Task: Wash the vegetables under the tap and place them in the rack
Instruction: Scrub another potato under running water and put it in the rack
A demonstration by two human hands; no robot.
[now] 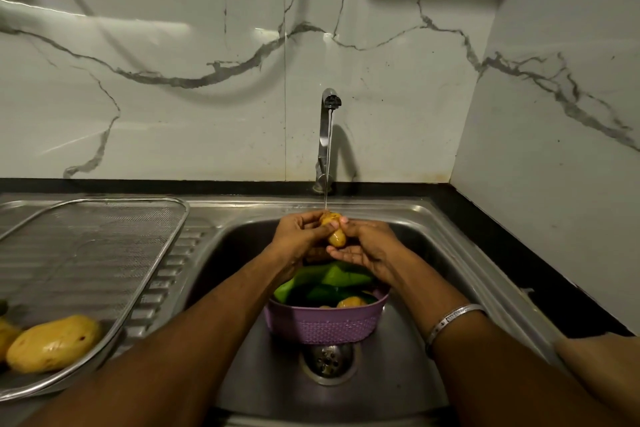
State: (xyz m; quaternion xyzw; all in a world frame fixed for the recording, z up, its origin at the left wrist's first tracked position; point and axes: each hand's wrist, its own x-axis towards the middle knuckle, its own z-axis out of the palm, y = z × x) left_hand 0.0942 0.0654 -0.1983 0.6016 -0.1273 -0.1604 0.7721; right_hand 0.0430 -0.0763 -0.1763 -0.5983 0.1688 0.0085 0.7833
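both hands, the left hand (298, 236) and the right hand (363, 246), clasp a small yellow-brown potato (334, 230) under the thin stream from the chrome tap (327, 135), above the steel sink (433, 253). one large washed yellow potato (53, 343) already lies in the steel mesh rack (104, 253) at left. green vegetables and more potatoes wait in the purple plastic basket (323, 326), so most of the job looks undone.

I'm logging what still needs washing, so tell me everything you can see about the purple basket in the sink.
The purple basket looks like plastic, oval, with a smooth rim and a woven-pattern perforated wall. It sits upright on the floor of the steel sink, just behind the drain and below both forearms. It holds long green vegetables and at least one yellowish potato. Neither hand touches it.
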